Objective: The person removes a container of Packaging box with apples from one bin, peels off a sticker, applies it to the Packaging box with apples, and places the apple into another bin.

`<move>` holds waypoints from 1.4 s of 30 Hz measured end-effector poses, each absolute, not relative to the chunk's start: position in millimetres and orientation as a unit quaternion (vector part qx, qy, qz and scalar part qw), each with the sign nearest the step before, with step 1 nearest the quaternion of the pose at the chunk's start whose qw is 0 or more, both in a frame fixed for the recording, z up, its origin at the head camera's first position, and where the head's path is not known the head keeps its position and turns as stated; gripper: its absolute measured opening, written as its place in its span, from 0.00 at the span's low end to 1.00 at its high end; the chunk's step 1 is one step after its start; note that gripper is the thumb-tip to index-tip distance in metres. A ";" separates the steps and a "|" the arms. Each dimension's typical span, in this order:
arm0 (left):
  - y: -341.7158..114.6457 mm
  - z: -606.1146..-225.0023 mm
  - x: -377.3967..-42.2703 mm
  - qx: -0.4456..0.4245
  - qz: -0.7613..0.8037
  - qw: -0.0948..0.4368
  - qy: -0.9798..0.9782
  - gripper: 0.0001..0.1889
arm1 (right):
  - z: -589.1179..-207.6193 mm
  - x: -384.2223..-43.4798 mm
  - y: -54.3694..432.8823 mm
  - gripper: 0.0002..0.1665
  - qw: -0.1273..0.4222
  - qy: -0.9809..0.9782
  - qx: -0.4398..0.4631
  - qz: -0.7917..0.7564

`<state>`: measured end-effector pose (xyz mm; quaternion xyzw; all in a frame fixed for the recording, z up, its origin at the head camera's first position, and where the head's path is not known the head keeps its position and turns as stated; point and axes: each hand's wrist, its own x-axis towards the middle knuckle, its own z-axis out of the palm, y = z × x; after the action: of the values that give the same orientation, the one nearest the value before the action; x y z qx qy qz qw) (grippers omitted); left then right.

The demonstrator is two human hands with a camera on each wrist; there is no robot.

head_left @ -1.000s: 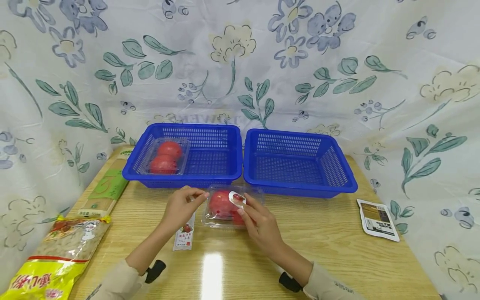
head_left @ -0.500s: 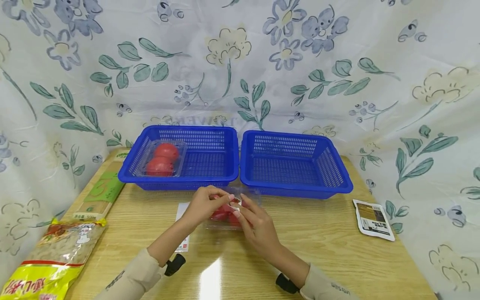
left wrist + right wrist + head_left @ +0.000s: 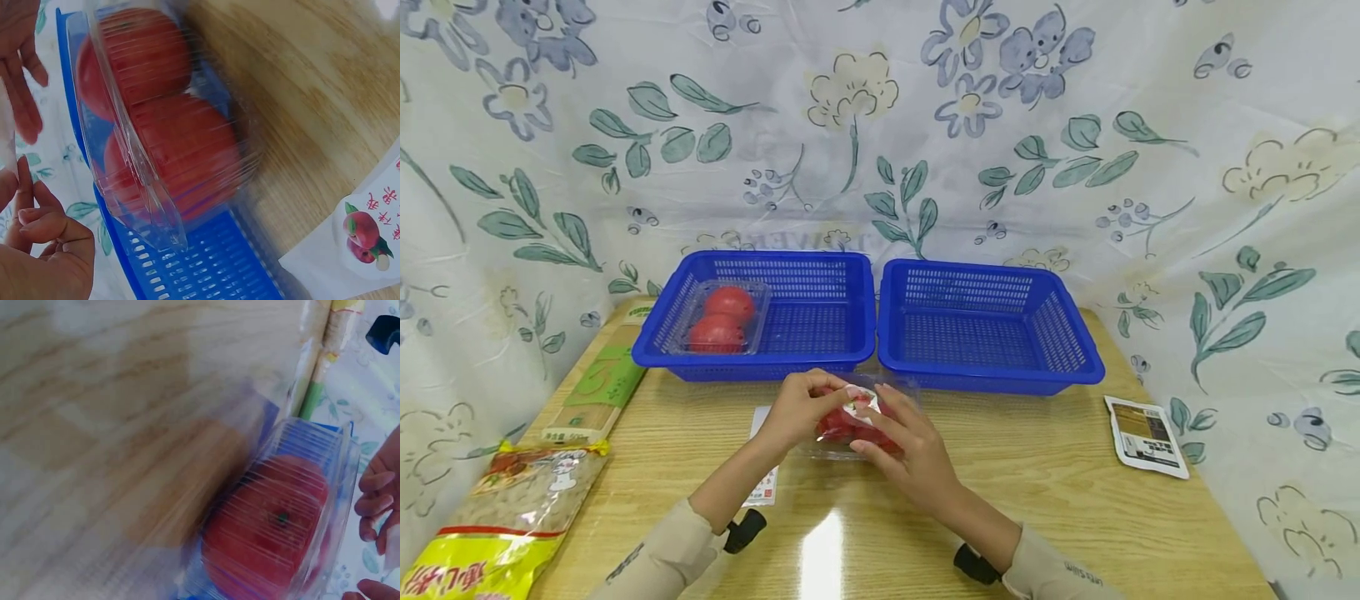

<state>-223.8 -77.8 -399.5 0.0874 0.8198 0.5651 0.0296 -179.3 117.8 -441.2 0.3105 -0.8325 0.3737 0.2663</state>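
Observation:
My left hand (image 3: 797,412) pinches a small white sticker (image 3: 856,407) with a red fruit picture between thumb and index finger. My right hand (image 3: 917,446) meets it there, its index fingertip on the sticker and its thumb held apart, fingers extended. Below both hands is a clear plastic clamshell box (image 3: 250,140) with red round fruits (image 3: 181,156) like tomatoes inside; the hands hide much of it in the head view. In both wrist views the sticker appears apart from the box lid. A white printed paper strip (image 3: 765,487) lies to the left, partly under my left wrist.
Two blue baskets (image 3: 752,362) (image 3: 992,379) stand side by side at the back. Another clear fruit box (image 3: 760,321) sits in the left basket. A noodle packet (image 3: 602,379) and a yellow-and-clear food bag (image 3: 505,517) line the left edge. A small pouch (image 3: 1146,437) lies far right.
My left hand has come in from the box's left side and taken hold of the sticker, first held by my right hand. The sticker has shifted slightly left; my right thumb has spread away from it.

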 end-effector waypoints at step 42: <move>-62.8 -414.3 -243.5 0.109 0.358 -0.047 0.926 0.05 | -430.6 -191.3 89.9 0.05 0.145 -0.878 0.047 0.454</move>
<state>-243.5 -62.8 -414.3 0.1089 0.9260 0.3585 -0.0469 -191.3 89.9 -430.6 0.0469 -0.8779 0.4540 0.1449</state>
